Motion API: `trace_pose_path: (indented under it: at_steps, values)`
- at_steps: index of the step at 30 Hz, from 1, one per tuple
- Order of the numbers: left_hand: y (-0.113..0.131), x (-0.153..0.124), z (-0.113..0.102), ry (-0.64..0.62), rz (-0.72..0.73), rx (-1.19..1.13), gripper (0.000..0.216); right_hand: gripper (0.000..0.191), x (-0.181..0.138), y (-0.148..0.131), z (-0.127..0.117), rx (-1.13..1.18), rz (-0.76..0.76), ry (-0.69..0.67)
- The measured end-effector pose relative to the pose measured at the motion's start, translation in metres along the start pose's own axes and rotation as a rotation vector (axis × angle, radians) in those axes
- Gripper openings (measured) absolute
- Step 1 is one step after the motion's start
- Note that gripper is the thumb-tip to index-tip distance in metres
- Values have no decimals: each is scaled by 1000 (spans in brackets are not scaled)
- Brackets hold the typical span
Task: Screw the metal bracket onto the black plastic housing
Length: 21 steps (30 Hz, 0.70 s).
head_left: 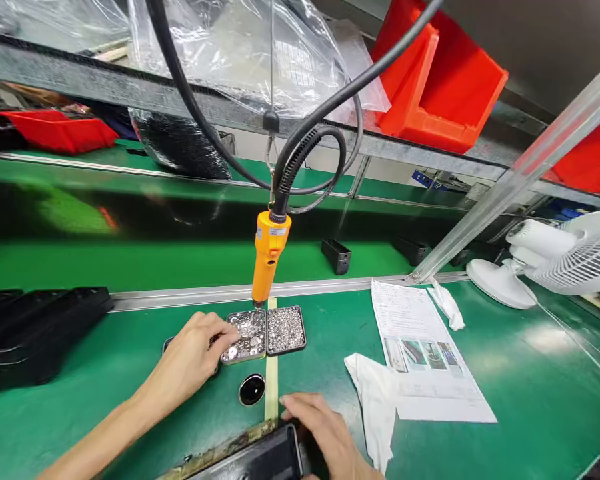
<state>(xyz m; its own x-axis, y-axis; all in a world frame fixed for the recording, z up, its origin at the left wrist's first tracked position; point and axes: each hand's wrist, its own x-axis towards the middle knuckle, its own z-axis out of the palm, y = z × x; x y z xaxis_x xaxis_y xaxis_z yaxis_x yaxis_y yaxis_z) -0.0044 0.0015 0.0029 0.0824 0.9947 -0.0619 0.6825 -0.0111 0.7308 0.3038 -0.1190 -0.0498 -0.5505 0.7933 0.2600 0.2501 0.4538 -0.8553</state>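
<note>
My left hand [200,341] reaches over the left edge of a small tray of shiny metal parts [254,333], thumb and forefinger drawn together; what they pinch is too small to make out. Beside that tray is a second tray [286,329] full of tiny silver pieces, possibly screws. At the bottom, my right hand [325,430] grips the right end of a black rectangular housing [265,460], partly cut off by the frame. A round black disc with a shiny rim [252,389] lies between the hands. An orange electric screwdriver [270,257] hangs upright above the trays.
A printed sheet [430,353] and white cloths [375,400] lie to the right. Black housings [40,333] are stacked at left. A white fan [575,250] stands at far right. Red bins [440,80] and plastic bags sit on the shelf above; a thick cable loops down.
</note>
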Motion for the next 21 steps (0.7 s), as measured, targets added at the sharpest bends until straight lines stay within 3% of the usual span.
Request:
trace_pose_path:
  at_steps: [3,6,8,10,15,21]
  values:
    - [4,-11,-13,-63,-61,-84,60,85,3,-6,-2,27,-46,54]
    - [15,-45,-26,-135,-86,-174,59,77,4,-13,-4,32,-29,94]
    - [22,-75,-29,-154,-38,-197,51,72,6,-17,-5,45,-40,111]
    - [25,-104,-25,-219,148,-170,37,68,7,-21,-6,64,-44,113]
    - [22,-138,3,-61,582,161,23,62,10,-30,-9,44,-21,105]
    - [11,-143,8,140,670,264,20,64,10,-32,-10,97,-25,105]
